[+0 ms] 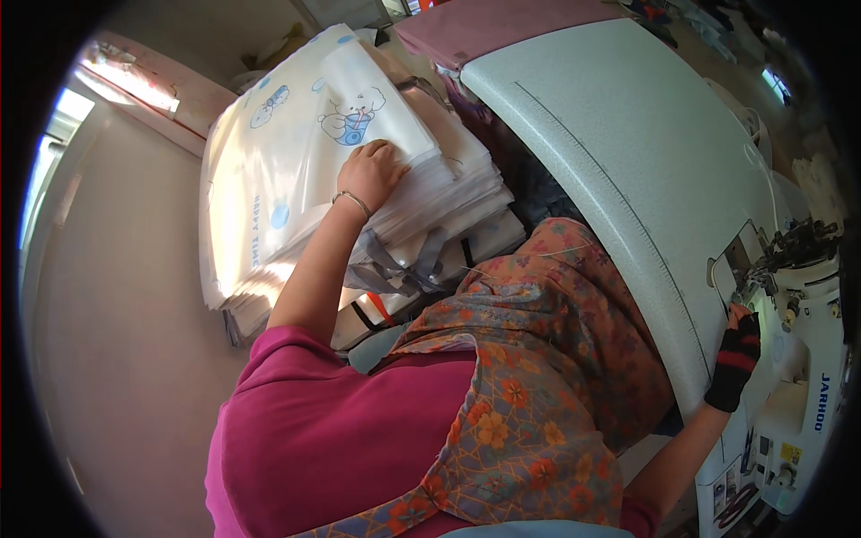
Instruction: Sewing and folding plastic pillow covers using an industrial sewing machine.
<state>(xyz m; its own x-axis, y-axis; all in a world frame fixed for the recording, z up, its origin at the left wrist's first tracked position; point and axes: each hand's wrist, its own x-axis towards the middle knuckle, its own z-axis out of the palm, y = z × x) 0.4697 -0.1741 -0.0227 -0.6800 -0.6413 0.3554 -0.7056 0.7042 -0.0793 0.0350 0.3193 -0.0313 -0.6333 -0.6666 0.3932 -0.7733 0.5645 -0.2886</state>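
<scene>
To my left lies a thick stack of translucent white plastic sheets (309,179), printed with blue dots and cartoon bears. My left hand (372,175), bare with a bracelet at the wrist, lies on the top sheet near the stack's right edge. Its fingers are bent and closed on the plastic, the fingertips partly hidden. At far right, my right hand (740,345) wears a black fingerless glove with a red stripe. Its fingers are drawn together beside the needle area of a white sewing machine (798,359); what they hold, if anything, is too small to make out.
The pale sewing table (592,117), with a ruler scale along its near edge, curves along my right. Pink cloth (502,27) covers its far end. Grey fabric ties (408,264) hang by the stack. A pale wall (134,269) stands at left. My floral apron (529,403) covers my lap.
</scene>
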